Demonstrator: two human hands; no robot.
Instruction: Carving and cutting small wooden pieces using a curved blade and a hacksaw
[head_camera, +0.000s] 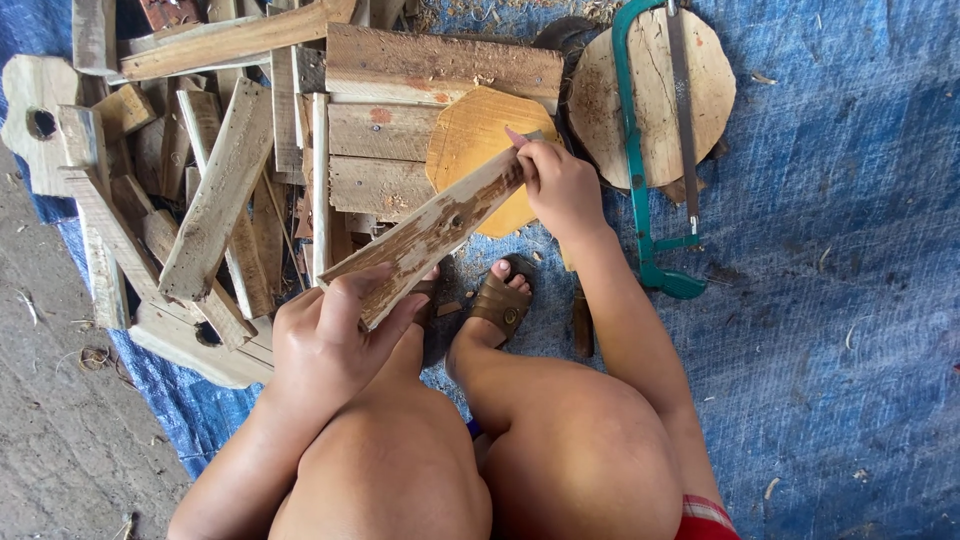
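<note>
Weathered grey wood with flaked white paint: the plank (425, 235) spans both hands, long axis rising lower-left to upper-right. Left hand (330, 340) wraps its near end, above the knees; right hand (560, 185) pinches the far end, over the yellow board (470, 135), hacksaw (640, 150) further right

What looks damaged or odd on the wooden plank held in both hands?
The plank, gripped by the left hand and right hand, looks worn: its whitish paint is flaking and a small dark hole shows near the middle.
</note>
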